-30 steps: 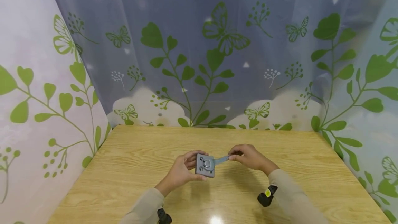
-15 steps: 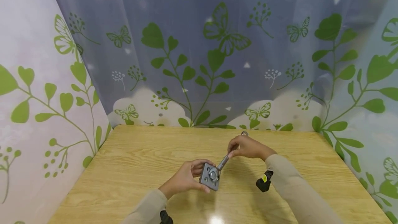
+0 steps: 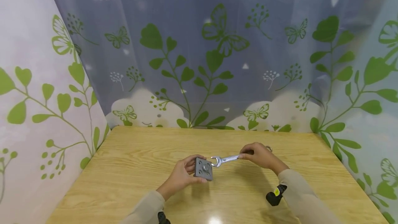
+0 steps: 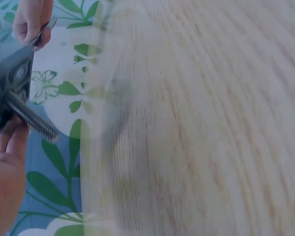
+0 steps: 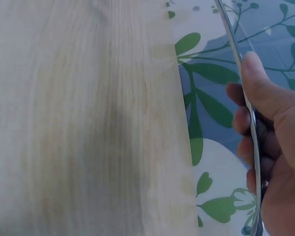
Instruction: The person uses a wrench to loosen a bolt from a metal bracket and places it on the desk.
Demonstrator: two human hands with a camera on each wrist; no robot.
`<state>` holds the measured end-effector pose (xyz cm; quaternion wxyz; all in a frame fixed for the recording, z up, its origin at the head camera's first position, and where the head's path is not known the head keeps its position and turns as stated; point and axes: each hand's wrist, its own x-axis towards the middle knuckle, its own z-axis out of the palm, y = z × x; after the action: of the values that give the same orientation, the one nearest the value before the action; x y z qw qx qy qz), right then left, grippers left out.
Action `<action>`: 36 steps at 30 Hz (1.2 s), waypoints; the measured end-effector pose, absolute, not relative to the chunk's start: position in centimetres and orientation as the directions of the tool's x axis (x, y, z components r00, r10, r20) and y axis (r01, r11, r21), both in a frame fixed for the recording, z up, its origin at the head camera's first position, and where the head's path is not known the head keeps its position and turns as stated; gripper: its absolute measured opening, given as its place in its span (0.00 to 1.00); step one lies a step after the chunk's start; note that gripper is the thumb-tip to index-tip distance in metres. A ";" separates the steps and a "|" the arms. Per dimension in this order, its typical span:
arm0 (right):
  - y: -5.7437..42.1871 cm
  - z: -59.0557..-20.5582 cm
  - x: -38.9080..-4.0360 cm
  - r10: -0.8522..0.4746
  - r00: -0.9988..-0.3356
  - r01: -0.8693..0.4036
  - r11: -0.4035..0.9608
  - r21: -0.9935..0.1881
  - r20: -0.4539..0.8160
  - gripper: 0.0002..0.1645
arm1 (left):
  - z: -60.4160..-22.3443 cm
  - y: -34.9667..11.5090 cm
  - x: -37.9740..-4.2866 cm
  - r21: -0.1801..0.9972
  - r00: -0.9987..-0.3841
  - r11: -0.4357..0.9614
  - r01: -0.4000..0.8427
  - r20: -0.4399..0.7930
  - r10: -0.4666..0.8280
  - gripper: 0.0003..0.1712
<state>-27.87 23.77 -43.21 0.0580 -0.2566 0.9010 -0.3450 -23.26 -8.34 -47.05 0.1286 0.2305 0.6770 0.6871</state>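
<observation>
My left hand (image 3: pixel 178 176) grips a grey square plate (image 3: pixel 203 175) by its edges, thumb below and fingers above. A hex bolt head (image 3: pixel 206 167) sits at the plate's middle, with holes around it. In the left wrist view the bolt's threaded shank (image 4: pixel 34 120) sticks out of the plate's other side. My right hand (image 3: pixel 260 155) holds a combination wrench (image 3: pixel 229 158) between thumb and fingers. The wrench's open end is at the plate's right edge, off the bolt head. Its ring end shows behind the hand. In the right wrist view the wrench (image 5: pixel 240 61) appears edge-on.
Both hands are held above a light wooden table (image 3: pixel 146 148). A curtain (image 3: pixel 192 78) printed with leaves and butterflies hangs behind it and at both sides. A small black device (image 3: pixel 275 196) is worn on each wrist.
The wrench swung up and away from me around the bolt, then came off the bolt head to the right. The plate tilted towards me, then turned back up. Both hands kept their holds.
</observation>
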 end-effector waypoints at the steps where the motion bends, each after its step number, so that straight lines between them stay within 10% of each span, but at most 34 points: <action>1: 23.9 -43.4 -27.6 -0.484 -0.871 -0.412 0.634 -0.655 0.079 0.14 | -47.1 -8.3 -23.3 0.990 -0.874 -0.055 0.127 0.138 0.466 0.45; 18: 18.6 -46.6 -21.4 -0.136 -0.971 -0.238 0.661 -0.712 0.199 0.13 | -47.6 -7.1 -23.5 0.985 -0.983 0.036 0.169 0.165 0.087 0.44; 36: 14.3 -47.4 -18.6 -0.124 -0.977 -0.215 0.567 -0.795 0.176 0.21 | -47.7 -6.3 -23.2 0.978 -0.978 0.034 0.207 0.207 -0.008 0.44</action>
<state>-18.64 14.32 -47.41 -0.0500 -0.0957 0.8837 -0.4555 -23.21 -6.26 -47.74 -0.0777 0.0696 0.7150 0.6913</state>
